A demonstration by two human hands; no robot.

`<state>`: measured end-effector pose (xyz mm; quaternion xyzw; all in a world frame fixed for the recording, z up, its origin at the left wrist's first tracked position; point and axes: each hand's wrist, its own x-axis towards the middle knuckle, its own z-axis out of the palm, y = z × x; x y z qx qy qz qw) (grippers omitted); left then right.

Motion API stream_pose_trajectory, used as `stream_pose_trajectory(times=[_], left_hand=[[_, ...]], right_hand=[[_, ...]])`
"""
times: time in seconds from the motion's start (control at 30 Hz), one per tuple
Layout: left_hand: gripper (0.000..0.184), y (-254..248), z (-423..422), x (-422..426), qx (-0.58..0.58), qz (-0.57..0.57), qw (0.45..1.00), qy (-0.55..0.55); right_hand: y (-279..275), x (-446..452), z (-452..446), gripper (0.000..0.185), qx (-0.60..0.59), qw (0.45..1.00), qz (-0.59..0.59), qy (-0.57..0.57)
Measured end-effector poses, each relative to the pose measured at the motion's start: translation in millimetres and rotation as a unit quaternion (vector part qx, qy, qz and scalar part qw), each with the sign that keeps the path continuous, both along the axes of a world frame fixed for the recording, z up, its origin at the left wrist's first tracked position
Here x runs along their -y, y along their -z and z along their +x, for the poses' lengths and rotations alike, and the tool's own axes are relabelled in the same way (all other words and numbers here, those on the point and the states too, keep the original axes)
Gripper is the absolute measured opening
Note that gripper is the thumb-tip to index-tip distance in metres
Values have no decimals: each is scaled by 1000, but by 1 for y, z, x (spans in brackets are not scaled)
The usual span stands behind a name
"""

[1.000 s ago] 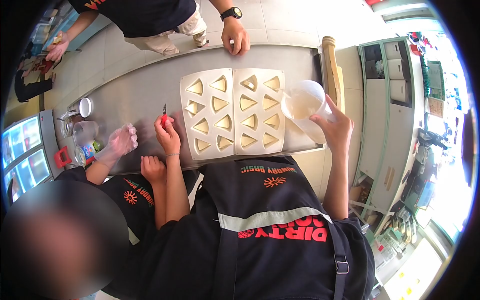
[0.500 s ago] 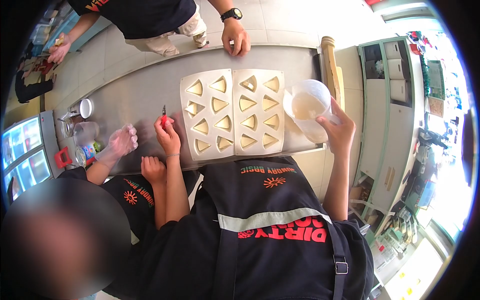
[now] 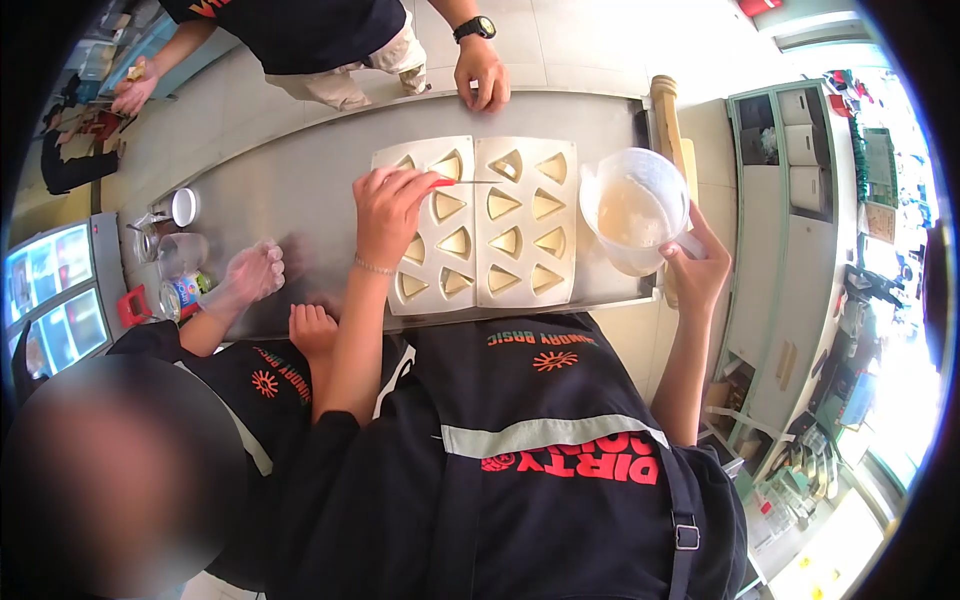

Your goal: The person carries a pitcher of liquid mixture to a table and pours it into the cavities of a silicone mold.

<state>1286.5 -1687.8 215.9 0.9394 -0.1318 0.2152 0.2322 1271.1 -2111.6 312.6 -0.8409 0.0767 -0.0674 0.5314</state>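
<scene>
My left hand (image 3: 388, 215) grips a small red-handled knife (image 3: 443, 183), reaching over the left white mould (image 3: 467, 235). Its thin blade, seen edge-on, points right above the upper part of the right white mould (image 3: 525, 215). Both moulds lie side by side with several wedge-shaped cavities, pale inside; my hand and forearm hide part of the left one. At the right, my right hand (image 3: 698, 260) is closed around the handle of a translucent plastic measuring jug (image 3: 630, 210). Creamy, pale liquid with some froth sits in the jug, which is held beside the right mould, slightly tilted.
The moulds rest on a steel table (image 3: 320, 170). A co-worker's gloved hand (image 3: 255, 272) and bare hand (image 3: 313, 328) are at my left. Across the table, another person's hand (image 3: 482, 80) touches the far edge. Jars (image 3: 183, 255) stand at the left end, a wooden post (image 3: 665, 110) at the right.
My left hand has moved right and up with the knife, from beside the left mould to over it. The jug has shifted slightly and tipped so more of its inside shows.
</scene>
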Motion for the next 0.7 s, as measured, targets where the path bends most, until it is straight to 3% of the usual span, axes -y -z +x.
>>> stream_pose_trajectory(times=[0.17, 0.23, 0.47, 0.7], left_hand=[[15, -7, 29, 5, -52, 20, 993, 105], [14, -11, 21, 14, -128, 30, 981, 142], [16, -10, -6, 37, -143, 0, 982, 120], [21, -4, -19, 28, -113, -29, 991, 68]], right_hand=[[-6, 3, -5, 94, -34, 999, 10, -8], [-8, 6, -9, 93, -47, 998, -16, -28], [-15, -10, -17, 93, -115, 977, -163, -73], [-14, -20, -19, 95, -154, 961, -214, -79]])
